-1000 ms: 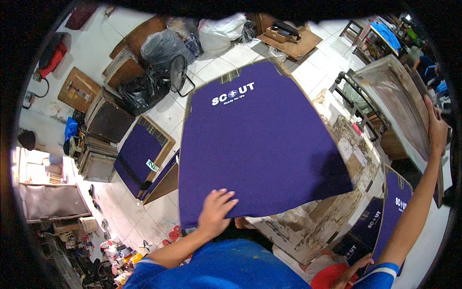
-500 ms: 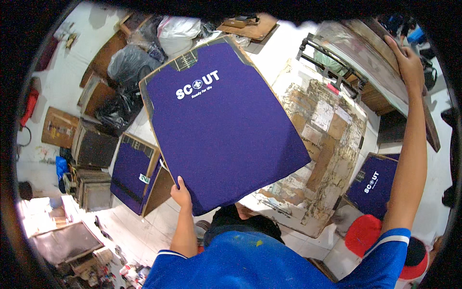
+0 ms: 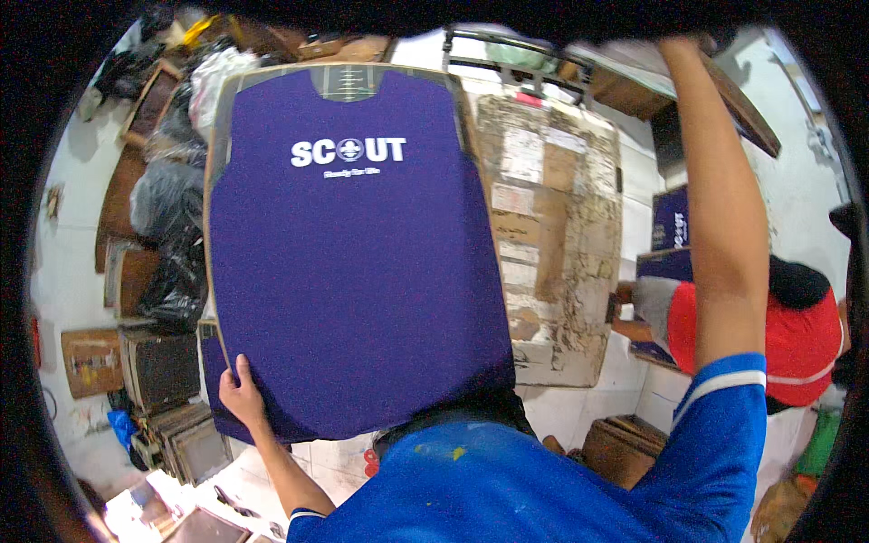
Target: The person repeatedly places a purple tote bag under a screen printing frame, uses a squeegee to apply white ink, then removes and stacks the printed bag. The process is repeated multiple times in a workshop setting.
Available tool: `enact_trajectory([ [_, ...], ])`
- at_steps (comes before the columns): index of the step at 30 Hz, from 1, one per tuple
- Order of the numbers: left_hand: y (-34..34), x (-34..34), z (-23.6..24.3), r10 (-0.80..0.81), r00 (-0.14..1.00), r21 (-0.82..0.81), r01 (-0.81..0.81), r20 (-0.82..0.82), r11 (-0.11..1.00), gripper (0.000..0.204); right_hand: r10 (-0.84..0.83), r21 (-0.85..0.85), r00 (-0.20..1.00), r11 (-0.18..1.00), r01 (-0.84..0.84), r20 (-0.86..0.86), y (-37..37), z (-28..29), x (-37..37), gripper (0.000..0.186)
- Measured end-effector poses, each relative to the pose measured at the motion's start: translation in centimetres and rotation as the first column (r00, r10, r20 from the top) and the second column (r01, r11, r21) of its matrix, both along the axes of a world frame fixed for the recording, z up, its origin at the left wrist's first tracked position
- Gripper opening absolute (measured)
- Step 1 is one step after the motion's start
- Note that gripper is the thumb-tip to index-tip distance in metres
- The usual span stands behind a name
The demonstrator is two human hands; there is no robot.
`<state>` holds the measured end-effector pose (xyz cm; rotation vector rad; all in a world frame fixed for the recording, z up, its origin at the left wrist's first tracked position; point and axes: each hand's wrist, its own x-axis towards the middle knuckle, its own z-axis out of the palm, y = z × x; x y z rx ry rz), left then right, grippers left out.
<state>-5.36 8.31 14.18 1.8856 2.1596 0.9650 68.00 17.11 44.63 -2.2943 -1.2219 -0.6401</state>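
A large flat board (image 3: 219, 109) with a purple sleeveless fabric panel (image 3: 353, 271) spread over it stands in front of me. White print and a round emblem cross the panel's upper part, and the neck cut-out bares the board's marked surface. My left hand (image 3: 242, 395) grips the board's lower left edge, thumb on the front, fingers hidden behind. My right arm stretches far up to the right; the right hand (image 3: 681, 45) is at the dark rim beside a long tabletop (image 3: 738, 104), its fingers hidden.
A worn, paper-patched panel (image 3: 552, 253) lies right of the board. Beyond my right arm a person in a red top (image 3: 806, 348) works near more purple-covered boards (image 3: 670, 217). Plastic bags (image 3: 167, 204) and stacked frames (image 3: 186, 439) line the left side. A black metal frame (image 3: 516, 59) stands at the back.
The purple-covered board has turned more upright and shifted left in view, my left hand still on its edge. My right hand has moved up toward the rim. The red-topped person shows more.
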Motion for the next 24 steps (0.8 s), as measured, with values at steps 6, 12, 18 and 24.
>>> enact_trajectory([
  [6, -0.4, 12.8, -9.6, -0.145, 0.933, -0.202, 0.219, 0.329, 0.955, 0.046, 0.058, -0.004, 0.998, 0.998, -0.058, -0.022, -0.2, 0.2, 0.3, 0.093],
  [12, -0.3, 18.9, -11.8, -0.321, 0.891, -0.459, 0.443, 0.322, 0.770, 0.053, 0.080, -0.001, 0.995, 0.997, -0.080, -0.057, -0.1, 0.5, 0.7, 0.088],
  [18, 1.3, 19.0, -9.5, -0.562, 0.801, -0.636, 0.547, 0.208, 0.544, 0.070, 0.120, 0.054, 0.990, 0.992, -0.117, -0.072, 0.7, 1.1, 1.0, 0.088],
  [24, 0.0, 20.1, -9.8, -0.493, 0.850, -0.696, 0.468, 0.186, 0.544, 0.076, 0.058, 0.010, 0.996, 0.998, -0.057, -0.064, 1.8, 2.1, 1.7, 0.087],
])
